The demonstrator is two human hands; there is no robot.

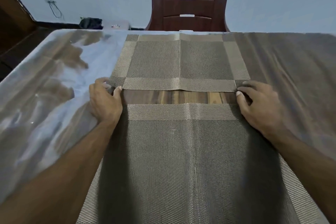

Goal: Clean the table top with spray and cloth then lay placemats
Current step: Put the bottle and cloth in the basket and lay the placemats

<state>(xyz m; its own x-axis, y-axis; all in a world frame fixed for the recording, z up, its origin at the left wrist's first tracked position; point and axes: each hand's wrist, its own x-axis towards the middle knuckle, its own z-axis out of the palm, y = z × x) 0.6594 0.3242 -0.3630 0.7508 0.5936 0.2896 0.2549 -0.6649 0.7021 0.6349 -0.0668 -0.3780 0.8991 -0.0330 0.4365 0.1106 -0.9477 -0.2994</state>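
Two woven brown-gold placemats lie on the wooden table top (181, 97). The far placemat (180, 60) lies flat by the table's far edge, with a crease down its middle. The near placemat (190, 160) stretches toward me. A narrow strip of bare wood separates them. My left hand (104, 102) pinches the far mat's near left corner. My right hand (258, 103) pinches its near right corner. Both forearms rest across the near mat's sides. No spray bottle or cloth is in view.
A dark red plastic chair (189, 2) stands behind the table's far edge. The table's left part (54, 82) is glossy and reflects light. A dark object (91, 22) and a pale box sit on the floor beyond. A wooden door frame (14, 11) is at far left.
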